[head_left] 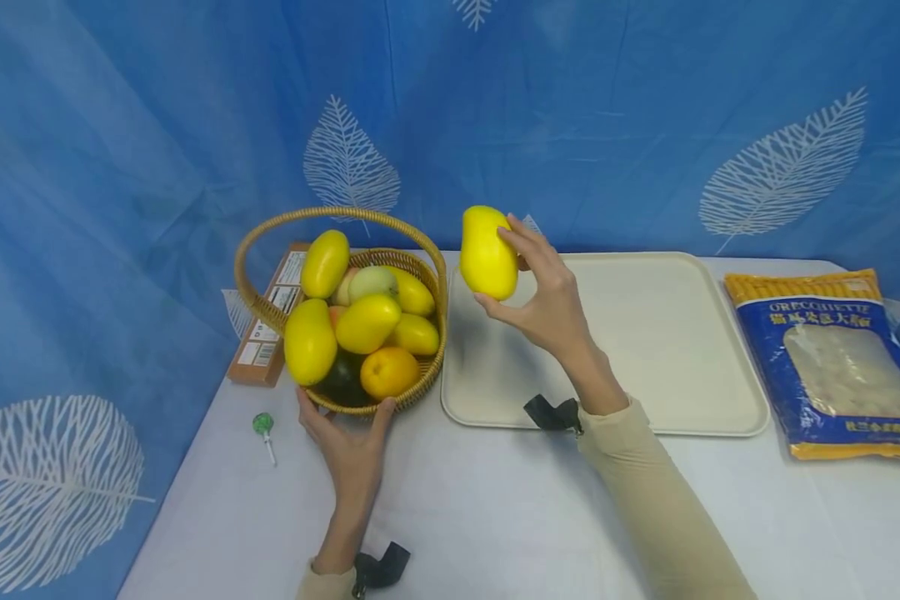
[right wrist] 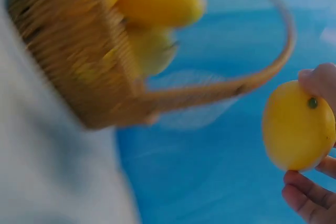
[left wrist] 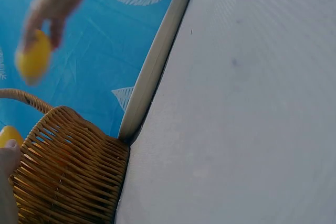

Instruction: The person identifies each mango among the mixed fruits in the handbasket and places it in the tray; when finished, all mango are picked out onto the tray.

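A yellow mango is pinched between the thumb and fingers of my right hand, raised above the back left part of the cream tray. To its left stands a wicker basket with an arched handle, heaped with several yellow mangoes, an orange fruit, a pale green fruit and a dark one. My left hand holds the basket's front, its thumb at the rim; part of its grip is hidden. In the right wrist view the held mango shows a small green stem spot.
Behind the basket lies a brown box with a white label. A green lollipop lies on the white tablecloth at left. Right of the tray is a blue and yellow pasta bag. A blue leaf-patterned curtain hangs behind.
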Action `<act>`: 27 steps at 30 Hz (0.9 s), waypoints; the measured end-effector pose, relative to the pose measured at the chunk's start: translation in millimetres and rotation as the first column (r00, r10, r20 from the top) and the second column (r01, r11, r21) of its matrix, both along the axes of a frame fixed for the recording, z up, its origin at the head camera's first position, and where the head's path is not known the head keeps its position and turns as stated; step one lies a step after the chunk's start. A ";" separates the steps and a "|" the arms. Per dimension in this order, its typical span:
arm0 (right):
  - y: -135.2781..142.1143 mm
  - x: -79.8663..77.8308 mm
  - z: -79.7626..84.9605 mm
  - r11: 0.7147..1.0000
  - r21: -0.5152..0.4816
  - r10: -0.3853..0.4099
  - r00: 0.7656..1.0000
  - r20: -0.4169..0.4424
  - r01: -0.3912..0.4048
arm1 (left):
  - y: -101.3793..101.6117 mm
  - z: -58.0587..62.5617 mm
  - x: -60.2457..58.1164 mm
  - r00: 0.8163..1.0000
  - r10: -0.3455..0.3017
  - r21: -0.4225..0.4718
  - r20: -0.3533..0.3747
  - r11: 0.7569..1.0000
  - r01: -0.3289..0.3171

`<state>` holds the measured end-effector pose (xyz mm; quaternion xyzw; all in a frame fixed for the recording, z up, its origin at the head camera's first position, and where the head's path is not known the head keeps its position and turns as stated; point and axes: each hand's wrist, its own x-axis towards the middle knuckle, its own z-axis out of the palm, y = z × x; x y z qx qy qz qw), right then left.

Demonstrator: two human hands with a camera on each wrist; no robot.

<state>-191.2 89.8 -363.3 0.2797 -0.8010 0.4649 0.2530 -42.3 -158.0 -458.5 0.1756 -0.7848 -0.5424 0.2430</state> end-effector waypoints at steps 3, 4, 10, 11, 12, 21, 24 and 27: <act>1.7 -14.7 -25.1 1.000 0.019 -0.010 0.992 0.123 0.008 | 0.3 -0.9 1.1 1.000 0.003 0.002 0.001 1.000 -0.003; 1.9 -18.8 -33.4 0.999 0.034 -0.013 0.987 0.162 0.008 | 0.3 -1.0 1.4 1.000 0.003 0.002 -0.001 1.000 -0.003; 1.7 -31.3 -69.6 0.991 0.133 -0.020 0.946 0.322 -0.024 | 0.9 -1.7 2.3 1.000 0.002 0.002 -0.005 1.000 -0.002; 1.5 -32.0 -73.0 0.990 0.141 -0.019 0.941 0.338 -0.031 | 0.9 -1.9 2.3 1.000 0.001 0.002 -0.007 1.000 -0.001; 1.1 -32.6 -76.2 0.989 0.145 -0.017 0.937 0.349 -0.036 | 1.0 -2.2 2.2 1.000 0.001 0.001 -0.008 1.000 -0.001; 1.0 -34.0 -88.3 0.977 0.209 -0.064 0.888 0.455 -0.036 | 1.0 -4.7 1.7 1.000 0.006 -0.010 -0.006 1.000 -0.006; 1.2 -33.6 -89.6 0.972 0.231 -0.088 0.868 0.488 -0.032 | 1.3 -5.3 2.2 1.000 0.006 -0.007 -0.008 1.000 -0.006; 1.0 -33.2 -90.7 0.972 0.234 -0.096 0.855 0.510 -0.030 | 1.1 -6.1 2.6 1.000 0.008 -0.007 -0.013 1.000 -0.008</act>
